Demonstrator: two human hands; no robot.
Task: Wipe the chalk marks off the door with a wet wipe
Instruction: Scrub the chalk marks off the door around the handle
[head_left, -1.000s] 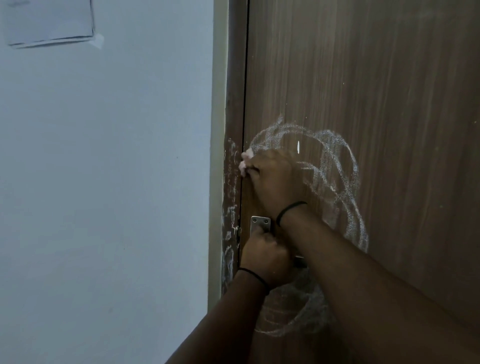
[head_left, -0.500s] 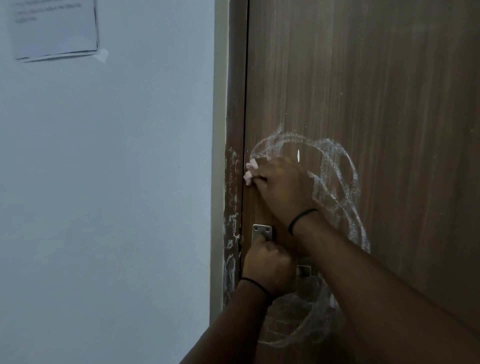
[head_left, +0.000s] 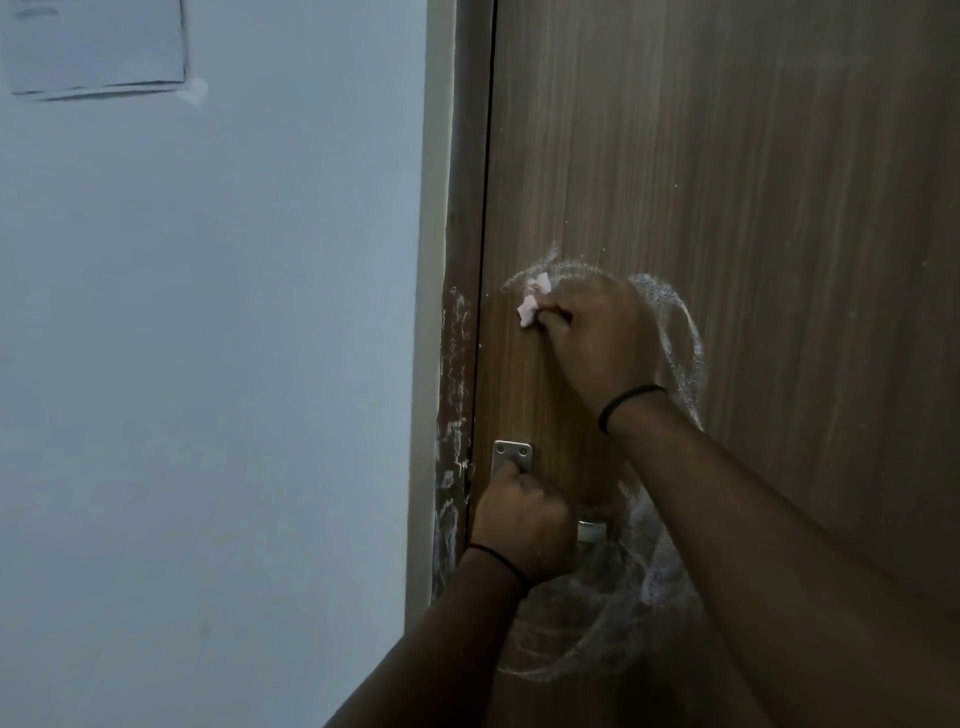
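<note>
Pressing a crumpled wet wipe (head_left: 532, 306) to the door (head_left: 753, 182), your right hand (head_left: 597, 343) holds it in a tight grip well above the handle (head_left: 511, 456), at the upper left of the chalk marks (head_left: 680, 343). Your left hand (head_left: 522, 530) is fisted around the handle, and your right forearm hides the scribble's middle. Chalk smears streak the door frame (head_left: 454, 395) left of the handle; a taped paper (head_left: 93, 47) hangs on the wall (head_left: 208, 364) far up-left.

Matt wood-grain door (head_left: 727, 208), powdery chalk marks (head_left: 680, 332), shiny metal handle plate (head_left: 511, 453)

Two bare forearms, sleeveless to the frame's edge, each wear a thin black band at the wrist: left hand (head_left: 524, 530) at 6 o'clock, right hand (head_left: 597, 338) just above centre.
</note>
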